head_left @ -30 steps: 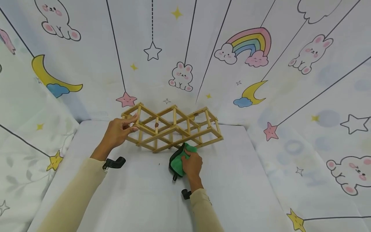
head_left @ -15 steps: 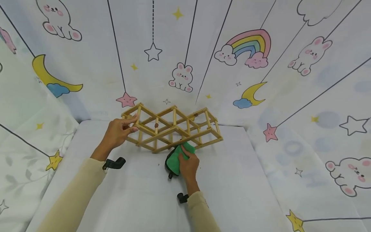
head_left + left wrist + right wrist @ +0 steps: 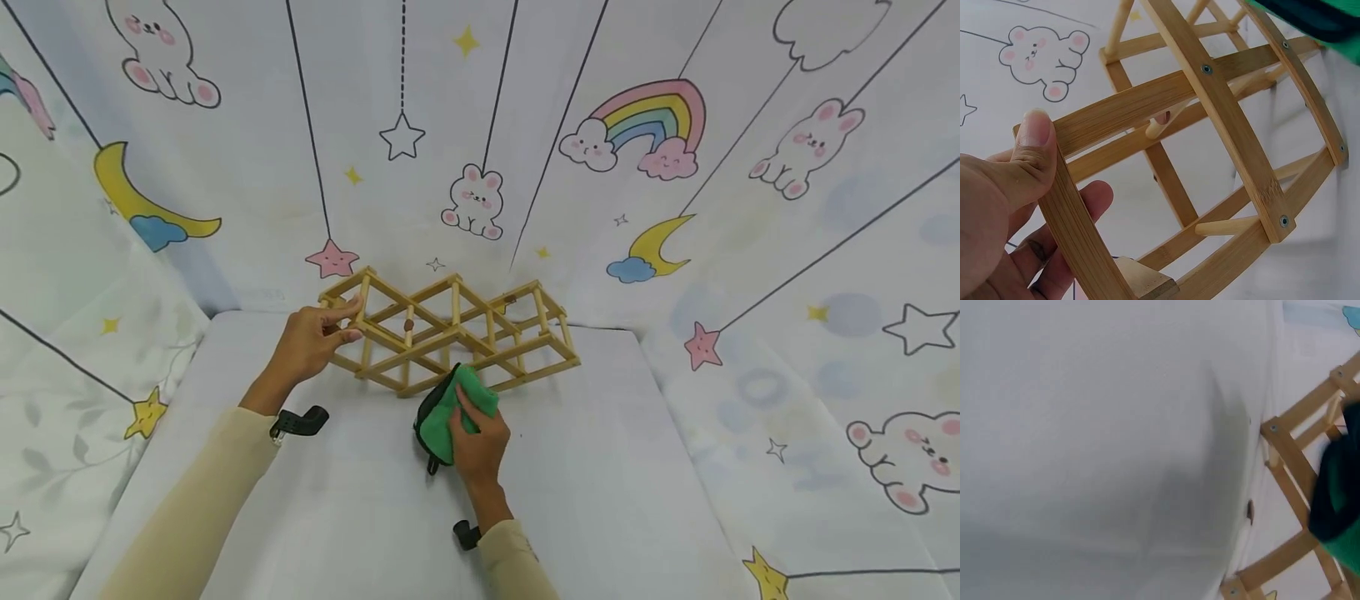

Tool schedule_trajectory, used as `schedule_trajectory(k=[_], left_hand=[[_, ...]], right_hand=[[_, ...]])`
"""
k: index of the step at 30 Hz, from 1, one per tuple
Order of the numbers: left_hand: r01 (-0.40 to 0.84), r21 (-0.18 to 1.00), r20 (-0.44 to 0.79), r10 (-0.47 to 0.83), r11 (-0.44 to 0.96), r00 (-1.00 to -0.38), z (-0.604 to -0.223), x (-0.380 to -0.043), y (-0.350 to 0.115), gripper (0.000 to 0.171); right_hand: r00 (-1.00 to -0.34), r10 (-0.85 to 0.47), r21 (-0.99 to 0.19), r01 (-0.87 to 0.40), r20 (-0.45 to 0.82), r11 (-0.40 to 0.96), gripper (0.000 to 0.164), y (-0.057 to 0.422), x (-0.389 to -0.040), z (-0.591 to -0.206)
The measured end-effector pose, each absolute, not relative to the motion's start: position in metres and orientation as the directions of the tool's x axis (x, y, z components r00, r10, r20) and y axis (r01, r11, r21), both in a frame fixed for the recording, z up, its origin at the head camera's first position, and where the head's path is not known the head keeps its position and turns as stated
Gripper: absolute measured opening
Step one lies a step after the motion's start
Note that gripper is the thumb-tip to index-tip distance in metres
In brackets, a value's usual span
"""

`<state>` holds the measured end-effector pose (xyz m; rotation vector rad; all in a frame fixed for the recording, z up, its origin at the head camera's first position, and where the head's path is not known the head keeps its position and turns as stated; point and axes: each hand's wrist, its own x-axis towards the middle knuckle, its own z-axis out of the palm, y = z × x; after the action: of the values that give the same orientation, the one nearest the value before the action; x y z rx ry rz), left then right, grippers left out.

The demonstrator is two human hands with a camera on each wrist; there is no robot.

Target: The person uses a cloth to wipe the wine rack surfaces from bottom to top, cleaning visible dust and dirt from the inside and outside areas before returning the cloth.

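A light wooden lattice rack (image 3: pixel 427 345) of crossed slats and round dowels stands at the back of the white table. At its left end, my left hand (image 3: pixel 303 342) pinches a slat between thumb and fingers; the left wrist view shows the thumb (image 3: pixel 1034 147) over the slat's edge. My right hand (image 3: pixel 480 446) grips a green cloth (image 3: pixel 438 429) with a black border, bunched against the rack's front lower slats near the middle. Only part of the cloth (image 3: pixel 1344 550) enters the right wrist view, blurred, with the right hand out of sight there.
The white tabletop (image 3: pixel 375 500) stretches in front of the rack. Behind it hangs a white printed backdrop (image 3: pixel 247 167) with bunnies, stars and moons. Small dark specks lie on the table near the cloth. Black cameras sit on both wrists.
My right hand and the green cloth have shifted left along the front of the rack, the cloth turning slightly. The left hand keeps its hold and the rack stays in place.
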<state>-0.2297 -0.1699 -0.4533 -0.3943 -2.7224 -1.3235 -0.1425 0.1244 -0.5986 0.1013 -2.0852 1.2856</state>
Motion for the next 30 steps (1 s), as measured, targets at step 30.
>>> schedule_trajectory(k=[30], left_hand=[[0.273,0.755,0.189,0.201,0.597,-0.961,-0.452,-0.232,-0.172,0.055]], right_hand=[[-0.862,0.269,-0.820,-0.246,0.429,0.517,0.037,0.084,-0.163,-0.583]])
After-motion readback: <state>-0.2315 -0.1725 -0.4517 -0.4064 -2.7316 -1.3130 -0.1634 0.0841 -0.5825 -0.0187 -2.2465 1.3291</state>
